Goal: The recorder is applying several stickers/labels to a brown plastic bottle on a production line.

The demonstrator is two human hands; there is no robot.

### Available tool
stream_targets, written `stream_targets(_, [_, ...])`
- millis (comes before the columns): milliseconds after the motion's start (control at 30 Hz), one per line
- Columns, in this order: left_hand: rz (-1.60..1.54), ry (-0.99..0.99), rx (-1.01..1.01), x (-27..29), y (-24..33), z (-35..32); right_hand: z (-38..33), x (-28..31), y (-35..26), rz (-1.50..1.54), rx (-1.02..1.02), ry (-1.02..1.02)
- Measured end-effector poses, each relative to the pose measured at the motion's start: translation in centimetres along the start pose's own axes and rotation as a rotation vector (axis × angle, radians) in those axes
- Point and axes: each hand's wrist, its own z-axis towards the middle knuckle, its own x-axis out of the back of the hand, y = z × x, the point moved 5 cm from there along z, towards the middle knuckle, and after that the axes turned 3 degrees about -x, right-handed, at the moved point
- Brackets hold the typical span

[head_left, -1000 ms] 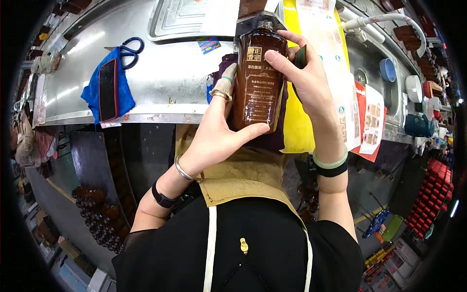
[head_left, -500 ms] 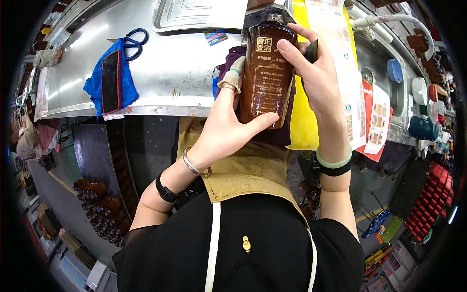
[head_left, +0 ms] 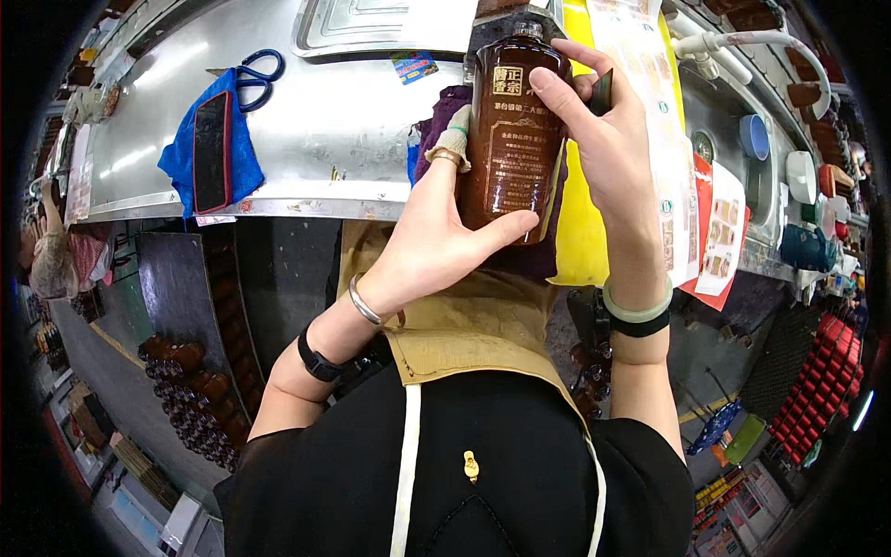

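A dark brown glass bottle (head_left: 512, 139) with a pale printed label is held up in front of me, over the edge of a steel table (head_left: 306, 139). My left hand (head_left: 436, 241) cradles its lower left side, thumb under the base, one fingertip wrapped in a cloth cot. My right hand (head_left: 599, 139) presses against its right side, fingers on the shoulder, with a small dark flat piece pinched at the bottle's edge. A purple cloth (head_left: 444, 111) lies behind the bottle.
On the steel table lie blue scissors (head_left: 255, 70), a dark phone (head_left: 212, 148) on a blue cloth (head_left: 181, 153), a metal tray (head_left: 390, 23), and yellow label sheets (head_left: 640, 56). More brown bottles (head_left: 195, 399) stand on the floor at lower left. Red crates (head_left: 817, 399) sit at lower right.
The bottle and both hands have shifted slightly up and to the right in view; the grip on it stays the same.
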Motion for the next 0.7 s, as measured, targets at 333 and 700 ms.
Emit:
stream_targets(333, [0.096, 0.058, -0.084, 0.2, 0.1, -0.7, 0.6, 0.7, -1.2, -0.249, -0.017, -0.038])
stream_targets(700, [0.05, 0.076, -0.092, 0.2, -0.4, -0.9, 1.1, -0.2, 0.5, -0.027, 0.017, -0.049])
